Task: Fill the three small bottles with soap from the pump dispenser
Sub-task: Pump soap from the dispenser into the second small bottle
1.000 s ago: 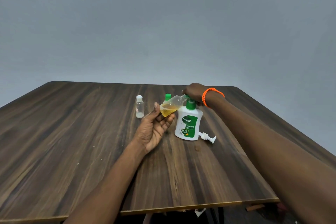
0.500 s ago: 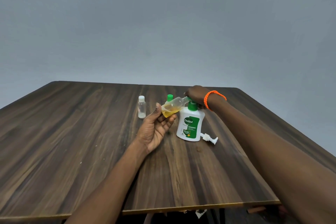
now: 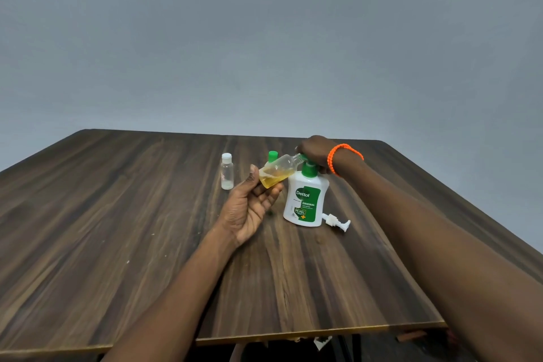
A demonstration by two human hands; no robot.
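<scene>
Head view: my left hand (image 3: 249, 209) holds the small bottle (image 3: 277, 171) tilted, mouth up-right at the dispenser (image 3: 305, 200) spout on the bench (image 3: 117, 244). Right hand (image 3: 316, 153) presses the pump, its grip hidden.

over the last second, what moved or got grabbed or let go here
Almost nothing changed. The left hand still holds the tilted small bottle with its mouth at the dispenser spout, and the right hand stays on the pump top. The two capped bottles and the loose white pump stayed put.
</scene>
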